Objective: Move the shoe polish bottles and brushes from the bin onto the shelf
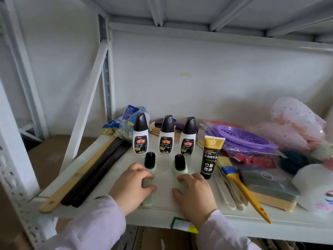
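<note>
Three white shoe polish bottles with black caps stand in a row on the white shelf (162, 211): left bottle (140, 135), middle bottle (166, 135), right bottle (188, 137). In front of them lie two pale green brushes with black bristles pointing to the back. My left hand (130, 187) grips the handle of the left brush (150, 164). My right hand (194, 193) grips the handle of the right brush (180, 165). A black and gold polish tube (210, 156) stands upright just right of the right brush. The bin is out of view.
Long wooden and dark shoehorns (86, 175) lie at the shelf's left edge. A yellow-handled paintbrush (241, 184), a boxed brush (270, 188), purple baskets in bags (245, 138), a white roll (317, 188) and pink netting (295, 121) crowd the right side. Blue packets (126, 121) lie behind the bottles.
</note>
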The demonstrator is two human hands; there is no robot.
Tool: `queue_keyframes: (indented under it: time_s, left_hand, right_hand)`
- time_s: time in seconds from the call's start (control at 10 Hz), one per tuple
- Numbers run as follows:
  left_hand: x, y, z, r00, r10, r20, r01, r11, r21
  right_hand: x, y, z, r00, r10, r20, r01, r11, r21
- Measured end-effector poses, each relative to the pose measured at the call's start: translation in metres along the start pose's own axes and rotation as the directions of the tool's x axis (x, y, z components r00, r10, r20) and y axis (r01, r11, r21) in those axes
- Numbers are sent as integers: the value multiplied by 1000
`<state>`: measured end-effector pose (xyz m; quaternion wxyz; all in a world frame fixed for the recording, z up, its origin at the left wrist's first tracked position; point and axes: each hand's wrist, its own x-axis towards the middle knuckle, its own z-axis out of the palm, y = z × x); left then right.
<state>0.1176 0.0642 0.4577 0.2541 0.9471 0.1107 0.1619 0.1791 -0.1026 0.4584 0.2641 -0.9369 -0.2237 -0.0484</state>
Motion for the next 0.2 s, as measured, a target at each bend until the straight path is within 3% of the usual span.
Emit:
queue_keyframes:
  time_s: [0.2]
  left_hand:
    - [-13,4,-4,999,-24,-29,24,1000,1]
  right_hand:
    - [-4,1,3,993,25,-118,-24,1000,12]
